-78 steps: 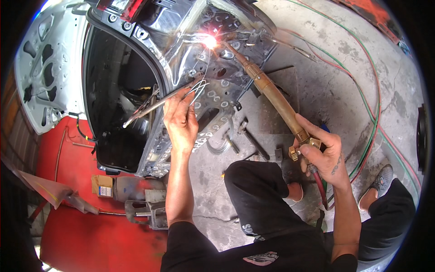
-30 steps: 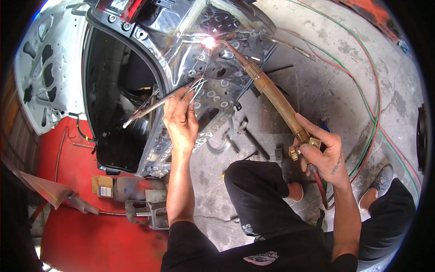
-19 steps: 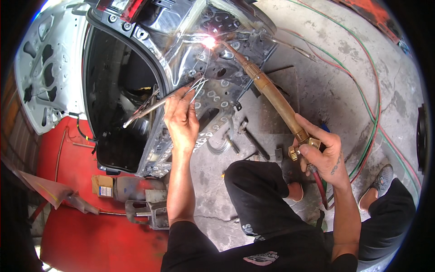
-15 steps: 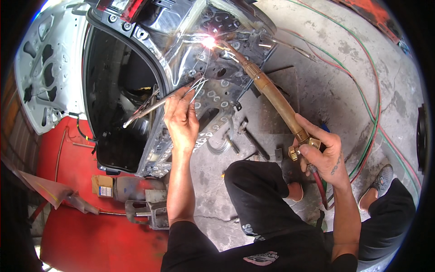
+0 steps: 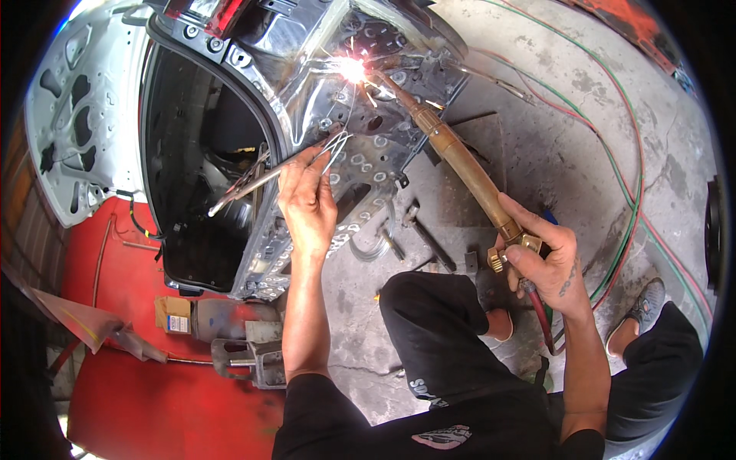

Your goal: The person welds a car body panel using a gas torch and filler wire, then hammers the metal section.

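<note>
In my right hand [image 5: 544, 261] is a brass gas welding torch [image 5: 456, 157], with fingers and thumb round its valve end. The torch's tip reaches up and left to a bright, sparking spot [image 5: 353, 70] on the bare metal car body panel [image 5: 360, 157]. My left hand [image 5: 307, 199] is closed on thin, bent filler wire [image 5: 335, 146], one strand of which runs up to the glowing spot. A long, slim metal tool [image 5: 253, 182] passes through the same hand, its pale end toward the lower left; its kind is unclear. Glare hides the weld itself.
Left of the panel are the dark trunk opening [image 5: 207, 169] and a raised silver lid [image 5: 84, 115]. Hammers [image 5: 429, 239] lie on the concrete. Red and green hoses [image 5: 632, 199] curve along the right. A clamp-like metal piece [image 5: 261, 356] and a small box [image 5: 173, 314] rest by red panels.
The glow at the torch tip has grown brighter and now throws sparks outward. Both hands, the torch and the wire stay almost in place.
</note>
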Tool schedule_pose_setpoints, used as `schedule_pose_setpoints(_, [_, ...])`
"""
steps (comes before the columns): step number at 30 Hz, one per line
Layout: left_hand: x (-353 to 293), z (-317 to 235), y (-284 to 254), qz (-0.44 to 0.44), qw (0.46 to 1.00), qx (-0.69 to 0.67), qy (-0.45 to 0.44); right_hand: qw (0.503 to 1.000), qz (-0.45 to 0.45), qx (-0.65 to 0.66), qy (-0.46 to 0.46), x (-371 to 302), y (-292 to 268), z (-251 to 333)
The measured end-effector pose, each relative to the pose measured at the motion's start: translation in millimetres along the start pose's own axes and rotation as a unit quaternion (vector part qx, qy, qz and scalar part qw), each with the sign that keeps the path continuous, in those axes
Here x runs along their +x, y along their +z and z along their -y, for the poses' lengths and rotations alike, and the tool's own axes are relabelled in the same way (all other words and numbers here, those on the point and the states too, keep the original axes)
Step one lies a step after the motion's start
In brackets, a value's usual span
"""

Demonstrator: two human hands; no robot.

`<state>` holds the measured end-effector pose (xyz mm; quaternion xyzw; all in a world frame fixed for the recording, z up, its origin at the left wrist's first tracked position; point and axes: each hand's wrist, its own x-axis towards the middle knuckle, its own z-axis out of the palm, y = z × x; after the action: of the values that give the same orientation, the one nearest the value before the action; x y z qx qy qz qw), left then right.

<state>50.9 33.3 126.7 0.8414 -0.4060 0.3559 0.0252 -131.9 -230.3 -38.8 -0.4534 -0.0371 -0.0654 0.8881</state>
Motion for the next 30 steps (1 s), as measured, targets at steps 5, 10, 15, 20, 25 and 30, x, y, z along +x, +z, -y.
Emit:
schedule_pose_setpoints(5, [0.5, -0.5, 0.7, 0.000, 1.000, -0.001, 0.006, 1.000, -0.004, -0.004, 0.003, -0.3, 0.3, 0.8])
schedule_pose_setpoints(10, [0.1, -0.5, 1.3, 0.004, 1.000, 0.000, 0.000, 1.000, -0.005, -0.010, 0.005, -0.9, 0.7, 1.7])
schedule_pose_setpoints(15, [2.6, -3.7, 0.0, 0.000, 1.000, -0.005, 0.003, 1.000, -0.009, -0.003, 0.006, -1.0, 1.5, 2.4])
schedule_pose_setpoints(20, [1.2, -2.6, 0.2, -0.004, 1.000, -0.008, 0.006, 1.000, -0.005, -0.007, -0.003, -0.9, 1.4, 0.4])
schedule_pose_setpoints(25, [2.6, -3.8, 0.2, 0.007, 1.000, -0.009, -0.007, 1.000, -0.005, -0.001, 0.001, -1.0, 2.2, 0.4])
schedule_pose_setpoints(30, [-1.5, -3.6, 2.3, -0.002, 1.000, -0.002, -0.006, 1.000, -0.007, -0.011, -0.006, -1.3, 2.3, 0.2])
